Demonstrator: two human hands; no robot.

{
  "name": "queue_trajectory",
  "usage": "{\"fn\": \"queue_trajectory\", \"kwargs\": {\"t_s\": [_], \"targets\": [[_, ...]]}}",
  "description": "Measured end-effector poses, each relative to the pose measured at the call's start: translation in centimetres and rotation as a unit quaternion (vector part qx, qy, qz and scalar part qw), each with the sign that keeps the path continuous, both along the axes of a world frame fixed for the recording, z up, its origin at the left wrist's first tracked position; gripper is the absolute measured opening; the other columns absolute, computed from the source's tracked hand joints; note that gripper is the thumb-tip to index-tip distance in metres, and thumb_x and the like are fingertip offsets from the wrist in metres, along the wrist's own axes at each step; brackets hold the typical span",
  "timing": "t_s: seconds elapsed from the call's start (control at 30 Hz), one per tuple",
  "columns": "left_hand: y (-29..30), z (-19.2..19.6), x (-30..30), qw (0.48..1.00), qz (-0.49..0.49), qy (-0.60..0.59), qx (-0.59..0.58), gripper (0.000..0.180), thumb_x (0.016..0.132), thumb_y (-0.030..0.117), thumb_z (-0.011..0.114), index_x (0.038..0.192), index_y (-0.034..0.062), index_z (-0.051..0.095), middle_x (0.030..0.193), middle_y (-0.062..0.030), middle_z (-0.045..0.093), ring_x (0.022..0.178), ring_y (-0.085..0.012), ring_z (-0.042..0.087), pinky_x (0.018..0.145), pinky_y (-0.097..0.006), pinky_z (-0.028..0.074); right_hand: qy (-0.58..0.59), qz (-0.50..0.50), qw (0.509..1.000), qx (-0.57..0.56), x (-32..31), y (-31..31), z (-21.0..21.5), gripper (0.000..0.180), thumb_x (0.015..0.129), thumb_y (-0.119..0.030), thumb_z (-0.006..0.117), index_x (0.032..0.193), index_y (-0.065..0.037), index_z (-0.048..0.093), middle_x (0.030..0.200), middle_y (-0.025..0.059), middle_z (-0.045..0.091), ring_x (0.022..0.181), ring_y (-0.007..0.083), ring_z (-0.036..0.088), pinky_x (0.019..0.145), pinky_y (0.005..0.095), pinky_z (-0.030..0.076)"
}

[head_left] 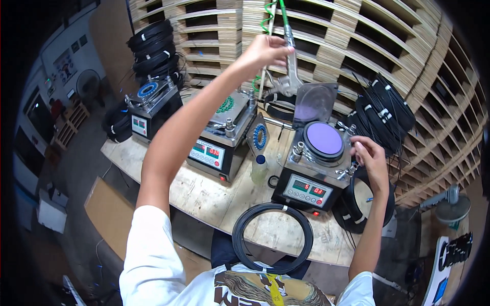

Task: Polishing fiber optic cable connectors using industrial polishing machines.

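Observation:
My left hand (266,52) is raised at the back, its fingers bent and apart, with the fingertips at a metal air blow gun (291,66) that hangs from a green hose. My right hand (371,159) is beside the right edge of a tabletop machine (311,176), fingers curled and thumb against the index finger; what they hold, if anything, is hidden. On top of this machine lies a round purple pad (325,138) in a dark ring. Its clear hinged cover (315,99) stands raised behind. A coil of black cable (238,234) lies at the table's front edge, against my body.
Two similar machines (204,168) (140,120) stand to the left on the wooden table (214,201). A bottle with a blue cap (260,171) stands between machines. Black cable coils (380,109) are piled at the right, more (153,48) at the back left. Stacked wooden pallets (337,30) rise behind.

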State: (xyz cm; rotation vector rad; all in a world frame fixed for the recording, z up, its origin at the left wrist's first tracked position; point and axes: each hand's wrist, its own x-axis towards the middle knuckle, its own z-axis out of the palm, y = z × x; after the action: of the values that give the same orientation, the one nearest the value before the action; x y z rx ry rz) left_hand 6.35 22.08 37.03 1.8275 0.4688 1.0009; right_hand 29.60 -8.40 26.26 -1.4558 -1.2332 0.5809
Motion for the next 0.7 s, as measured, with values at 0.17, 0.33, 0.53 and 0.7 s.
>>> {"fn": "queue_trajectory", "kwargs": {"t_s": [0.17, 0.33, 0.53, 0.7], "targets": [[14.5, -2.0, 3.4, 0.991, 0.121, 0.043, 0.047, 0.051, 0.085, 0.015, 0.08, 0.124, -0.012, 0.061, 0.099, -0.0163, 0.073, 0.079, -0.0177, 0.072, 0.066, -0.029, 0.062, -0.044, -0.074, 0.996, -0.028, 1.7, -0.7, -1.3, 0.018, 0.098, -0.014, 0.063, 0.109, -0.002, 0.071, 0.078, -0.0059, 0.058, 0.066, 0.0016, 0.045, 0.057, 0.0199, 0.035], [21.2, -5.4, 7.1, 0.973, 0.206, 0.099, 0.028, 0.047, 0.079, 0.012, 0.081, 0.122, -0.0004, 0.068, 0.096, -0.0129, 0.074, 0.075, -0.0168, 0.071, 0.06, -0.03, 0.059, -0.013, -0.07, 0.995, -0.071, 1.5, -0.5, -2.3, 0.018, 0.096, -0.011, 0.064, 0.108, 0.0, 0.071, 0.076, -0.0056, 0.057, 0.065, 0.0022, 0.045, 0.057, 0.0205, 0.034], [25.6, -8.7, 9.3, 0.947, 0.293, 0.127, -0.007, 0.05, 0.08, 0.007, 0.081, 0.127, 0.0025, 0.064, 0.09, -0.009, 0.072, 0.073, -0.0152, 0.068, 0.058, -0.029, 0.059, -0.016, -0.088, 0.994, -0.065, 1.0, -0.4, -2.8, 0.017, 0.095, -0.01, 0.064, 0.106, 0.001, 0.072, 0.076, -0.0059, 0.057, 0.065, 0.0021, 0.044, 0.058, 0.0203, 0.034], [24.0, -9.6, 10.7, 0.964, 0.244, 0.11, -0.014, 0.054, 0.075, 0.014, 0.083, 0.125, 0.0056, 0.065, 0.09, -0.0104, 0.072, 0.075, -0.0167, 0.067, 0.06, -0.033, 0.055, -0.013, -0.106, 0.992, -0.064, 1.5, -1.3, -3.3, 0.015, 0.096, -0.009, 0.064, 0.105, 0.0, 0.072, 0.076, -0.0069, 0.056, 0.065, 0.0012, 0.043, 0.057, 0.0202, 0.032]]}}
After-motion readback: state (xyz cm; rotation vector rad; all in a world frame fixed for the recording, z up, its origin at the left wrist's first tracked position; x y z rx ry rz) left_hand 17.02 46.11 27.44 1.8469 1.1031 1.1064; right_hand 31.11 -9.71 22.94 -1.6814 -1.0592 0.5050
